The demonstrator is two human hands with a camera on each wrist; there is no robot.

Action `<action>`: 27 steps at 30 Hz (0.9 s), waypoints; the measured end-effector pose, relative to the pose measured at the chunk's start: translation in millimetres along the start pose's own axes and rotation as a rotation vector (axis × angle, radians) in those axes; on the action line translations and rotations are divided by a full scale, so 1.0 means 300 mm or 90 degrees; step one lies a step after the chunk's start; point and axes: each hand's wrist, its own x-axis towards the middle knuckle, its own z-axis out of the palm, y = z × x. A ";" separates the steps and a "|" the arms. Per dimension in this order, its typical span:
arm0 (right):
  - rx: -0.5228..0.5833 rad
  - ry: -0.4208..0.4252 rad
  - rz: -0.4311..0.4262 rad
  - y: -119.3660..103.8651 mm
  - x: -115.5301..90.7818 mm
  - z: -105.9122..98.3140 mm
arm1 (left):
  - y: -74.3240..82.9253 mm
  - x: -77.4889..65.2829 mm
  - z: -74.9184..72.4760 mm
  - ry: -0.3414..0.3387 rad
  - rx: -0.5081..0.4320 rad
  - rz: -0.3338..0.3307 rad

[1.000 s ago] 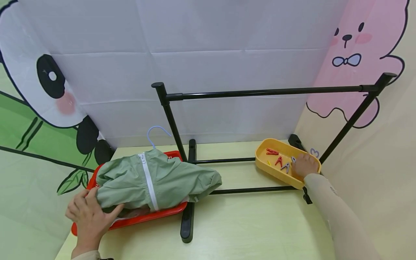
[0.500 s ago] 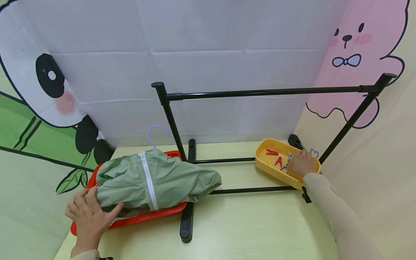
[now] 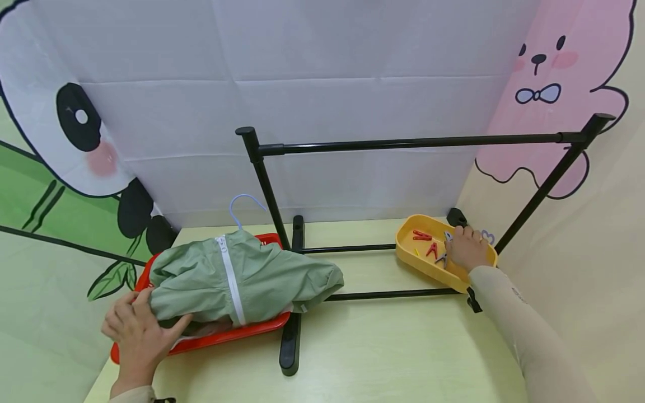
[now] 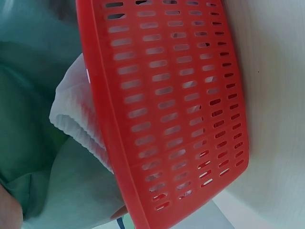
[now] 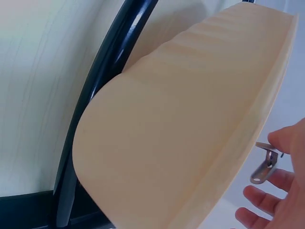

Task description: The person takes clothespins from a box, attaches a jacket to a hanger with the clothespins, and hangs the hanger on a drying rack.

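In the head view my left hand (image 3: 138,333) rests at the left end of a red slotted basket (image 3: 229,337), its fingers spread against a green zip-up jacket (image 3: 201,280) lying on top. A pale blue hanger hook (image 3: 245,197) pokes out of the jacket's collar. Over at the right, my right hand (image 3: 468,248) is at a yellow tray (image 3: 423,270). Between thumb and fingers it pinches a grey clothespin (image 5: 266,164), held above the tray's rim in the right wrist view. Red clothespins (image 3: 431,250) and another grey one, partly hidden by the hand, lie in the tray.
A black clothes rack (image 3: 403,144) stands on the pale table (image 3: 393,352), its two low bars running between the feet. The tray sits on those bars near the right post. A white cloth (image 4: 76,105) hangs over the basket's rim. Walls close in the back and right.
My right hand has shifted slightly left and up within the tray, and a grey clothespin now rises with its fingers. The left hand, jacket and basket stay put.
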 end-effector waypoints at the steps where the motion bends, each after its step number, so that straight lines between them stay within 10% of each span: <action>1: 0.001 0.004 -0.002 -0.002 0.000 -0.002 | 0.001 0.000 -0.002 -0.005 0.002 -0.002; 27: -0.013 0.094 -0.090 -0.054 -0.005 -0.013 | 0.009 -0.001 -0.013 -0.017 -0.005 -0.005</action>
